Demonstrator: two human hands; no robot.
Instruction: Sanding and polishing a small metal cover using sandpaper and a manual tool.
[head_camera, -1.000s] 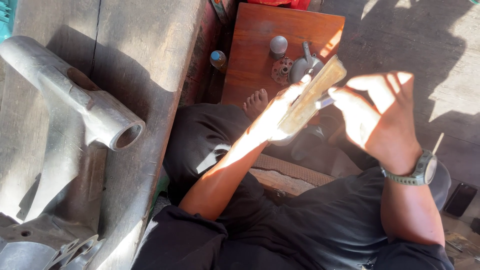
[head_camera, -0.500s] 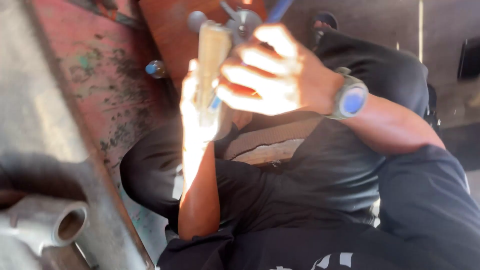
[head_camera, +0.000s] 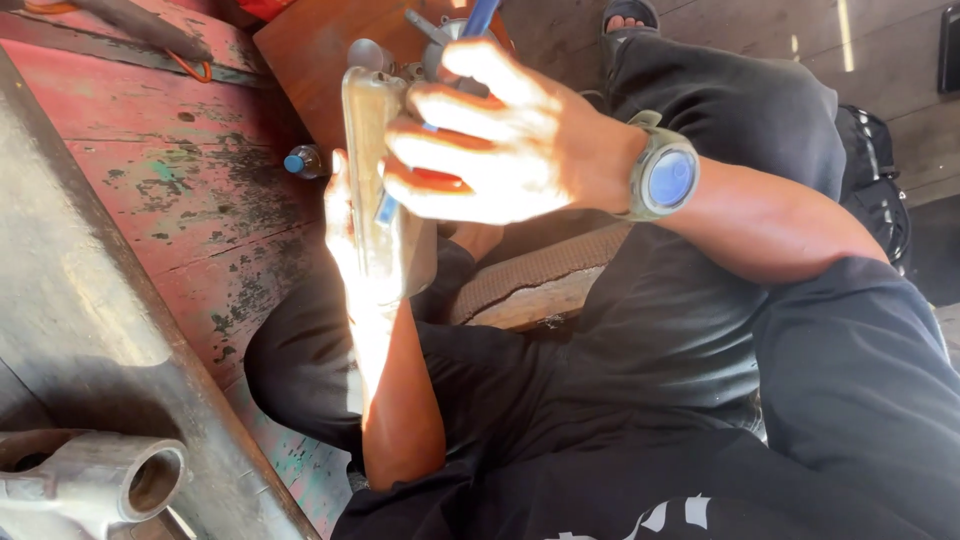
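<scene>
Left hand (head_camera: 350, 235) comes up from below and cradles a flat, rounded metal casing (head_camera: 378, 180), fingers wrapped behind it so the worn face stands upright toward the camera, probably to keep it steady for tool work. Right hand (head_camera: 490, 140), a blue-faced wristwatch (head_camera: 665, 180) on its wrist, is clenched around a blue-handled tool (head_camera: 478, 20); the shaft runs down under the fingers and meets the casing's face, though the tip itself is hidden. The piece is held in the air above the lap, not resting on anything. Behind it lies a reddish wooden board (head_camera: 315, 45) with small metal parts. To the left, a red painted table (head_camera: 160, 170), badly flaked, with a small blue-capped bottle (head_camera: 300, 160) on it. Bottom left, a grey metal tube fitting (head_camera: 110, 480).
</scene>
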